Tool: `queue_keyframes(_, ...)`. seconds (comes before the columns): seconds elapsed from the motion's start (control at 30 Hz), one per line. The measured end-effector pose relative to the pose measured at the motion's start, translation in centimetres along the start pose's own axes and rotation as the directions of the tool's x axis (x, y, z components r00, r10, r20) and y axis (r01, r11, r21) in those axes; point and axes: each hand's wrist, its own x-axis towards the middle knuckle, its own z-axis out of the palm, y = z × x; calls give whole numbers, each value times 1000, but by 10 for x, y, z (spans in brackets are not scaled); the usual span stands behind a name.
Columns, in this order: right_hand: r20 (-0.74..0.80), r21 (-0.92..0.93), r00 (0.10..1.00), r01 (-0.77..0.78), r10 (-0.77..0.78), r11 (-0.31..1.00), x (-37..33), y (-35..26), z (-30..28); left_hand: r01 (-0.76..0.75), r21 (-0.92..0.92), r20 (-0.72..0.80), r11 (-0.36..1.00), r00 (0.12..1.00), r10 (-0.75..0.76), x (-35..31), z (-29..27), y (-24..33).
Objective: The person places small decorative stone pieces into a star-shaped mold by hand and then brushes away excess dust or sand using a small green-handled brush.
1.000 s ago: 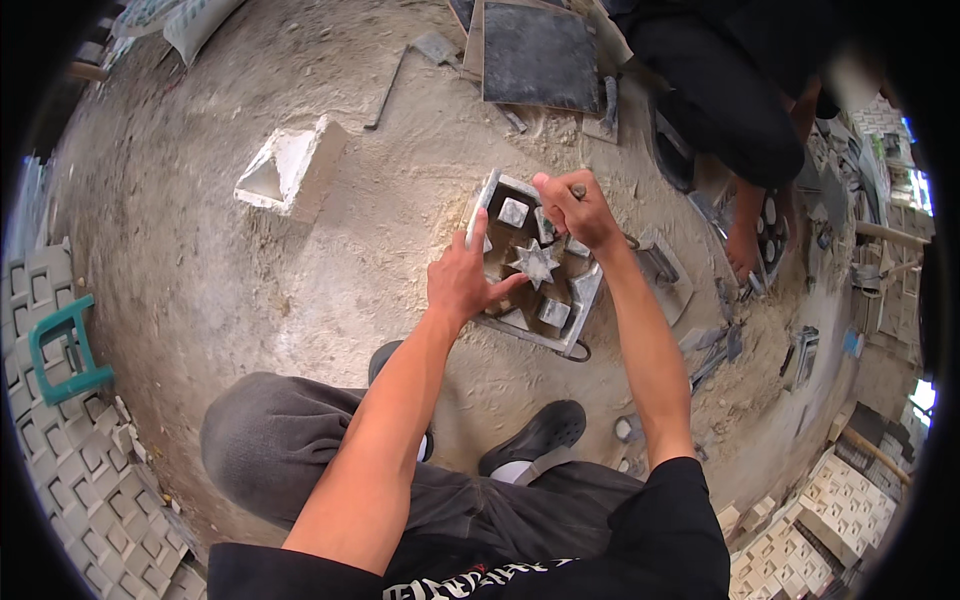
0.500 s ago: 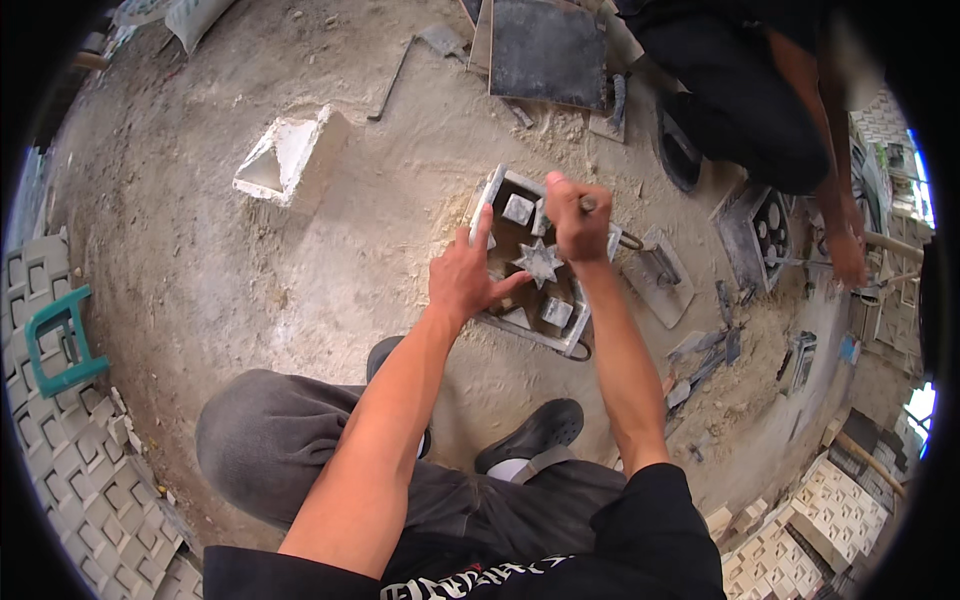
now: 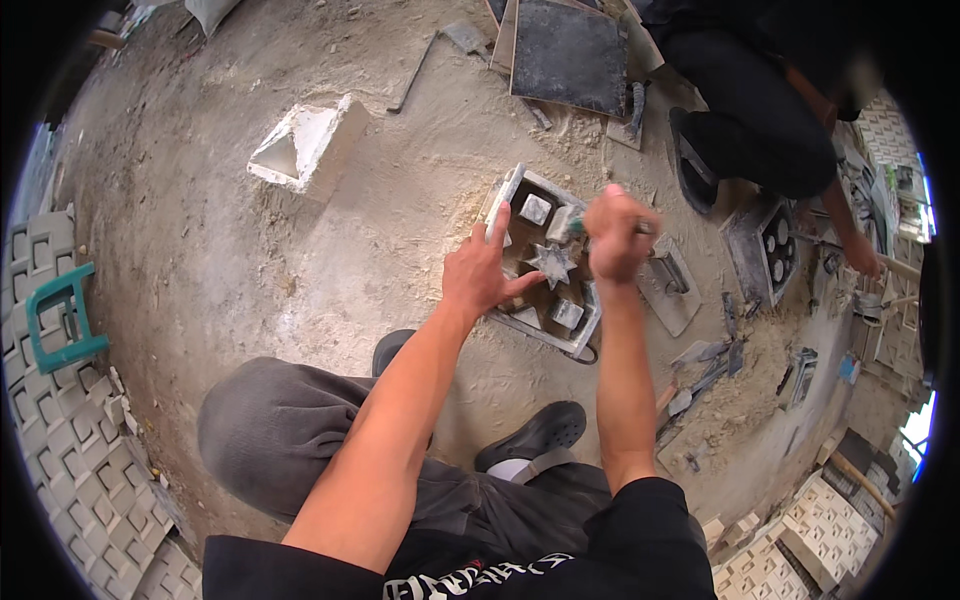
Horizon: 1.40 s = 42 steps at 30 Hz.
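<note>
On the ground before me lies a square mould (image 3: 590, 325) with a pale rim, a star-shaped block (image 3: 549, 264) at its centre and small square blocks around it. My left hand (image 3: 476, 268) rests on the mould's left side, fingers stretched and thumb reaching inward over the inside. My right hand (image 3: 618, 235) is closed round the handle of what looks like a brush (image 3: 571, 225), with a green part showing at the fist's left. Its pale end is over the mould's upper right part. Motion blurs the fist, which covers the mould's right corner.
A flat trowel (image 3: 672, 290) lies right of the mould. A white hollow block (image 3: 308, 145) stands at upper left, dark square boards (image 3: 570, 55) at the top. At right a co-worker's hand (image 3: 862, 256) is near another mould (image 3: 745, 245). Loose metal strips (image 3: 700, 375) lie nearer me.
My right hand has moved right and tilted, so more of the brush shows. My left hand keeps its place on the mould. The whole view has shifted slightly.
</note>
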Motion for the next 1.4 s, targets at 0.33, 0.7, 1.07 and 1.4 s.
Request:
queue_keyframes(0.33,-15,47,1000,1,0,999,2,10,-13,4,3,15,1000,1000,-4,4,2,4)
queue_keyframes(0.7,-157,-50,987,-40,32,998,-12,20,-3,0,1,7,1000,1000,0,2,4,7)
queue_keyframes(1.07,-238,-265,971,-89,24,960,-22,47,-7,2,-11,46,1000,999,-1,2,5,12)
queue_keyframes(1.4,-187,-244,978,-136,91,960,-18,42,-8,-6,-35,19,999,1000,7,0,4,8)
